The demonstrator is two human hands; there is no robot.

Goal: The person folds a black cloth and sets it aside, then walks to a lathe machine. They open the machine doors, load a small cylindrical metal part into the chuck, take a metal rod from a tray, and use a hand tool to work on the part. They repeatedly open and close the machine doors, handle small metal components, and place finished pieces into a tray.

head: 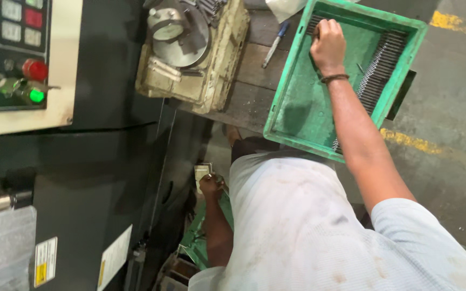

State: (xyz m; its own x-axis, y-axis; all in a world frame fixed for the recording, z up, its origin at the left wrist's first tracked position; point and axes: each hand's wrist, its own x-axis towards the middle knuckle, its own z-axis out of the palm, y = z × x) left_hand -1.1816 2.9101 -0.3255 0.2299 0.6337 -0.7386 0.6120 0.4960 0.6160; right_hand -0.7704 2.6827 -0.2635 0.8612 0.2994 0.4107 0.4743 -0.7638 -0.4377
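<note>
My right hand (327, 44) reaches out into a green plastic tray (297, 102) and closes its fingers on thin dark metal rods (315, 24) at the tray's far corner. More rods (379, 73) lie in rows along the tray's right side. My left hand (210, 185) hangs low beside my body, near my waist, with its fingers closed around a small pale rectangular piece (201, 172). A dark band circles my right wrist.
The tray rests on a worn wooden bench (249, 91) beside a grimy cream-coloured machine unit (190, 54) and a pen (274, 44). A control panel (12, 54) with red and green buttons is at left on a dark machine body. Yellow floor lines (411, 141) run at right.
</note>
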